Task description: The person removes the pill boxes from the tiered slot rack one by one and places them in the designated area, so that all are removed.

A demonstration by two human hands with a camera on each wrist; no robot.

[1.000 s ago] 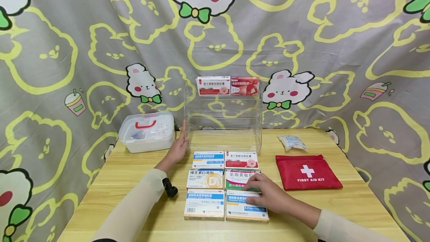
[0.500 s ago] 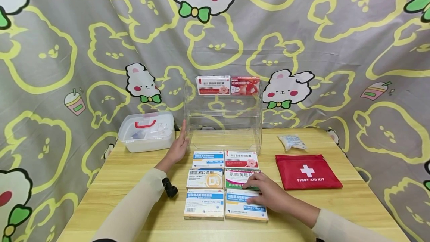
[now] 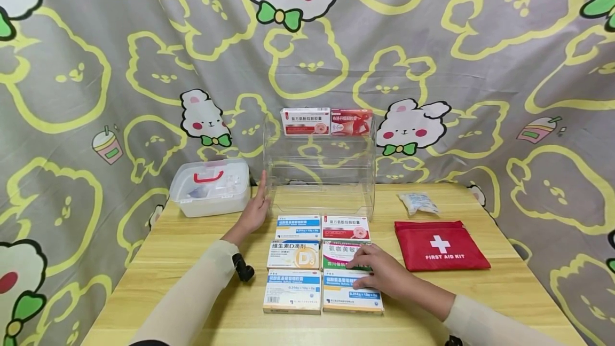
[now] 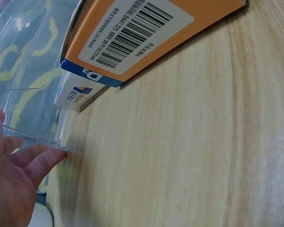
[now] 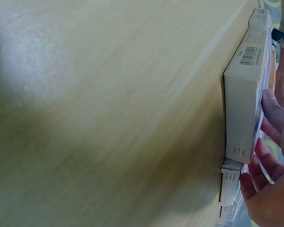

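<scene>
My left hand (image 3: 254, 211), fingers straight, touches the left side of a clear tiered display rack (image 3: 319, 210); the left wrist view shows its fingertips at the rack's lower edge. My right hand (image 3: 384, 277) rests over the right column of medicine boxes. Its thumb lies on the near blue-and-white medicine box (image 3: 353, 304), and its fingers are on the pink-and-green medicine box (image 3: 334, 253) behind. Farther back lies a red-and-white medicine box (image 3: 345, 229). The left column holds a vitamin D box (image 3: 287, 258) between two blue-and-white boxes (image 3: 292, 293).
On the rack's top tier stand a white-and-red box (image 3: 305, 122) and a red box (image 3: 352, 123). A lidded plastic case (image 3: 213, 204) with a red handle sits left of the rack. At right lie a red first aid pouch (image 3: 439, 255) and a small clear packet (image 3: 418, 203).
The near right box has shifted very slightly and now lies straighter under my right hand. My left hand stays at the rack.
</scene>
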